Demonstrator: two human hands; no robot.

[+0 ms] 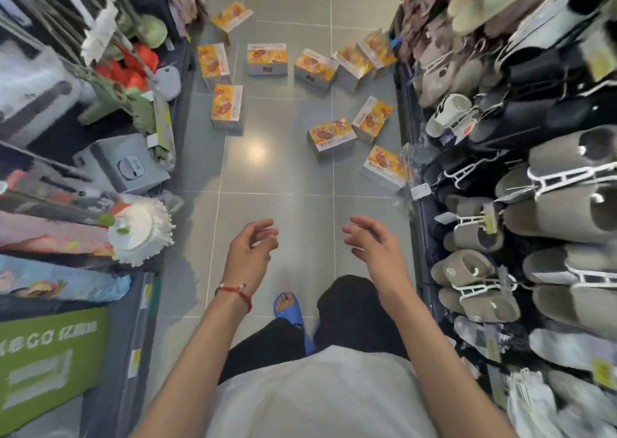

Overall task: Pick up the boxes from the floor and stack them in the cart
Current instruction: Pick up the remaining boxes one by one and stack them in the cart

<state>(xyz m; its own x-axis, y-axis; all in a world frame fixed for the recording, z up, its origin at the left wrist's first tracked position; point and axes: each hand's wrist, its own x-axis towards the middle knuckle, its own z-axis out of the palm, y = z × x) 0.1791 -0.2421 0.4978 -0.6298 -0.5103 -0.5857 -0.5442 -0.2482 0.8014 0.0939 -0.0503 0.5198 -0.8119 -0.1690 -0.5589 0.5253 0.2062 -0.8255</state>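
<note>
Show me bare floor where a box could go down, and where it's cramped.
Widest bare tiles: ahead of the left hand and right hand, short of the boxes. A narrower gap runs up the middle, between the left box and the tilted box. Cramped: the far row and the near box beside the slipper rack.

On the grey tiled floor [267, 170] of a narrow shop aisle lie 10 yellow-and-orange boxes [331, 137], spread in a loose ring. Some touch each other near the right rack. The left hand [252, 250], with a red bracelet [235, 292] at the wrist, and the right hand [370, 242] hover well apart from the boxes. Both have loosely curled fingers and hold nothing. A blue sandal [288, 307] shows below them. Slippers [567, 204] hang on the right, and household goods [127, 167] fill the left shelves.
</note>
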